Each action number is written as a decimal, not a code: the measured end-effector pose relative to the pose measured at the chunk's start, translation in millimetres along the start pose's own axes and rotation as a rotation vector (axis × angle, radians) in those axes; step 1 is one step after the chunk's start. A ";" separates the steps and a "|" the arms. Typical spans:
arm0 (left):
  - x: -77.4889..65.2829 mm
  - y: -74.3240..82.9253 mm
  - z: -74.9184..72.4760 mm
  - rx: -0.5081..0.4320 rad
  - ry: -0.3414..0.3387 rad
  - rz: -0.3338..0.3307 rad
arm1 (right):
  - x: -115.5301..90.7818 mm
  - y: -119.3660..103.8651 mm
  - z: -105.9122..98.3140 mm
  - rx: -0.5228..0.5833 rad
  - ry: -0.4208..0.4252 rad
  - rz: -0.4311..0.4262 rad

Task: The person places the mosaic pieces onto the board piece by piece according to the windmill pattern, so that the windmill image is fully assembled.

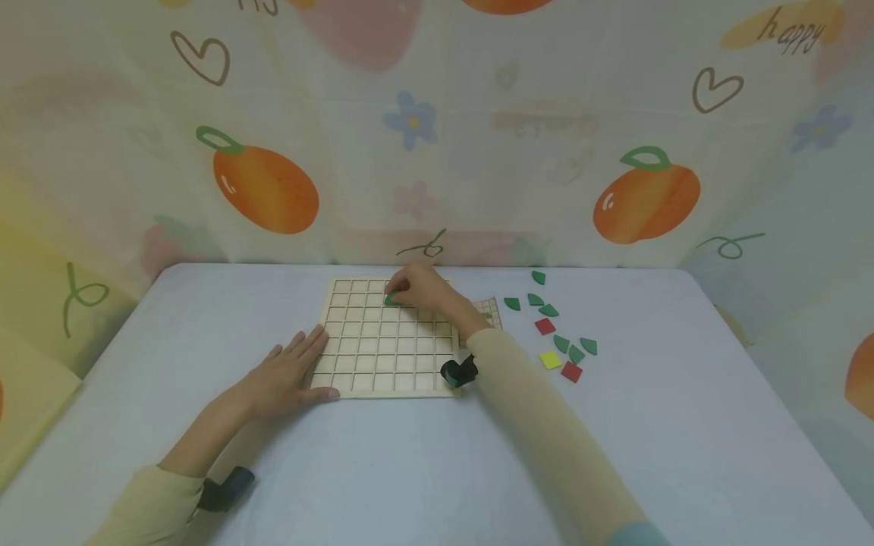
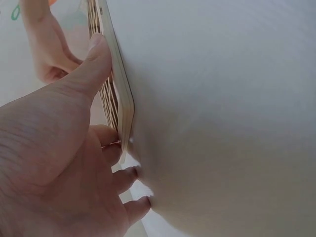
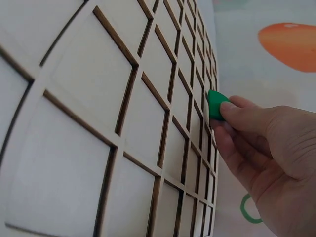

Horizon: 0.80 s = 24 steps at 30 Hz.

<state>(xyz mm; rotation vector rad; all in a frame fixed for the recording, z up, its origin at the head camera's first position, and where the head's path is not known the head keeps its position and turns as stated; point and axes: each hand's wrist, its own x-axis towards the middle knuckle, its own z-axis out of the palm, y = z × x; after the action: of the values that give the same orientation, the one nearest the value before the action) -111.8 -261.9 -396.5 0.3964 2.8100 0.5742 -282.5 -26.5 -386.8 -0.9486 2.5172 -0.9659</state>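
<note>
On the tabletop (image 1: 382, 470), the right hand (image 1: 425, 288) has its grip pinching a green piece (image 3: 216, 104) at the board (image 1: 388, 346); the left hand (image 1: 283, 381), spread, touches its left edge.

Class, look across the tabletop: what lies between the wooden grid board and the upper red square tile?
In the head view, a smaller gridded sheet, partly hidden by the right forearm, lies between the wooden grid board and that tile.

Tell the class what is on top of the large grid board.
The right hand pinches a green piece at the far rows of the grid board; uncovered cells show plain wood. That hand and arm hide some cells; anything in them cannot be seen.
</note>
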 end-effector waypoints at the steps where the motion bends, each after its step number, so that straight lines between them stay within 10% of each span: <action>1: 0.1 -0.3 0.0 0.002 0.003 0.004 | 0.2 -0.7 0.6 0.000 0.000 -0.002; 24: 0.5 2.5 -0.8 0.020 -0.004 -0.008 | 4.3 -2.6 8.5 -0.110 0.017 0.054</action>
<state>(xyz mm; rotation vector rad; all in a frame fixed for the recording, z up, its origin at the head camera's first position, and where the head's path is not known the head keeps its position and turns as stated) -111.9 -259.8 -394.8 0.3888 2.8147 0.5437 -280.4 -35.0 -391.4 -0.9013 2.6195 -0.8300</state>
